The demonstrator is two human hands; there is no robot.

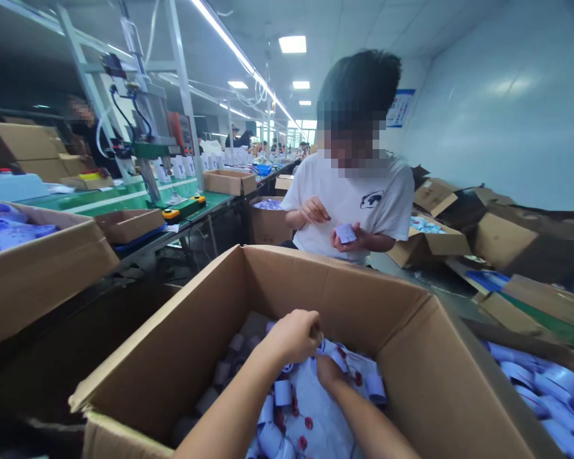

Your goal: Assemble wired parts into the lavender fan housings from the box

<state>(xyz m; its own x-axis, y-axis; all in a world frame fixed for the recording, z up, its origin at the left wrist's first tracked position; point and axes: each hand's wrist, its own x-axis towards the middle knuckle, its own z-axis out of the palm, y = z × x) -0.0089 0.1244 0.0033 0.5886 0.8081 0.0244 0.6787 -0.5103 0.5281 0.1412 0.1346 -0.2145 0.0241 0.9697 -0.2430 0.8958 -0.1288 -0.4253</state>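
Observation:
My left hand is over the middle of the large open cardboard box, its fingers curled inward. Just below and to its right, my right hand is close to it, with its fingertips largely hidden. A small pale piece shows between the two hands, too covered to name. Under them, white plastic cylinders lie in the box beside a white plastic bag. Small red pieces are scattered on and around the bag.
Across the box a person in a white shirt holds a white cylinder. Boxes of white parts stand at left and right. A press machine stands on the green-topped bench.

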